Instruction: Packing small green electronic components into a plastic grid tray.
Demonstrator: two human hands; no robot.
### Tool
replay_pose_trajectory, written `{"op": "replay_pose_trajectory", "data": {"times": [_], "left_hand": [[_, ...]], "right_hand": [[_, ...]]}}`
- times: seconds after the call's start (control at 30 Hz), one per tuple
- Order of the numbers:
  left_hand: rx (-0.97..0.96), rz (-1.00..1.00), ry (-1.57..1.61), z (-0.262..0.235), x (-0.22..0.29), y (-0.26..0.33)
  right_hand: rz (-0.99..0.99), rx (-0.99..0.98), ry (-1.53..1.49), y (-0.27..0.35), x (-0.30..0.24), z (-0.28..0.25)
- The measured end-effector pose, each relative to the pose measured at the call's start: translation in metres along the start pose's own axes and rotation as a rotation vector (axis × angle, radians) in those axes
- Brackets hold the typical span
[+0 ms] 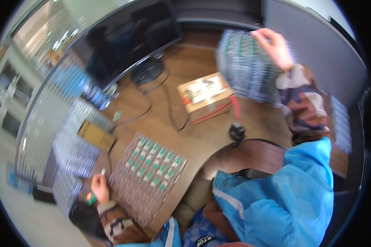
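At the lower left, my left hand (99,188) is closed, with a small white piece (104,170) at its fingertips; a thin dark cable runs close by. Beside it lies a clear plastic tray (130,197) of many pockets, its far part filled with rows of small green-and-white pieces (154,160). My right hand (274,47) reaches to the far right, thumb and finger pinched at the top of a tall stack of clear trays (247,70) with green showing in them. Blur hides what those fingers grip.
A cardboard box (208,105) with a white label and red tape stands mid-desk, a small black object (236,131) near the curved edge. A monitor (127,37) stands behind. More stacked clear trays (72,144), a gold-brown flat box (97,136) and a water bottle (95,95) line the left.
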State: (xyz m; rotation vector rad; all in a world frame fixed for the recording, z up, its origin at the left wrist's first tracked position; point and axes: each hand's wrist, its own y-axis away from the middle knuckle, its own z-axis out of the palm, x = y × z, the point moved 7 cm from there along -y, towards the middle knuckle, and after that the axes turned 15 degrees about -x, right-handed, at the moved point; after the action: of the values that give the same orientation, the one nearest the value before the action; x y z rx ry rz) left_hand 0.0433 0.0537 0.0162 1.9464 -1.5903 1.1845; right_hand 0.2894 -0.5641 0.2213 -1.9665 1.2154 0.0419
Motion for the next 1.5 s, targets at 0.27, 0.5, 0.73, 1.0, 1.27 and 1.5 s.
{"op": "replay_pose_trajectory", "data": {"times": [0.27, 0.5, 0.73, 1.0, 1.27, 1.5], "left_hand": [[0.060, -0.095, 0.079, 0.002, -0.009, -0.002], [0.112, -0.103, 0.096, 0.003, -0.013, -0.006], [0.134, -0.153, 0.012, 0.008, -0.007, -0.006], [0.163, -0.189, -0.067, 0.004, -0.008, -0.004], [0.156, -0.199, -0.055, 0.002, -0.009, -0.004], [0.148, -0.210, -0.077, 0.004, -0.003, -0.005]], "right_hand": [[-0.384, -0.312, -0.277, 0.061, -0.146, 0.074], [-0.479, -0.693, -0.662, 0.126, -0.211, 0.210], [-0.258, -0.681, -0.818, 0.131, -0.192, 0.261], [-0.253, -0.846, -0.958, 0.141, -0.192, 0.276], [-0.275, -0.906, -0.937, 0.141, -0.199, 0.273], [-0.334, -0.893, -0.872, 0.139, -0.200, 0.270]]}}
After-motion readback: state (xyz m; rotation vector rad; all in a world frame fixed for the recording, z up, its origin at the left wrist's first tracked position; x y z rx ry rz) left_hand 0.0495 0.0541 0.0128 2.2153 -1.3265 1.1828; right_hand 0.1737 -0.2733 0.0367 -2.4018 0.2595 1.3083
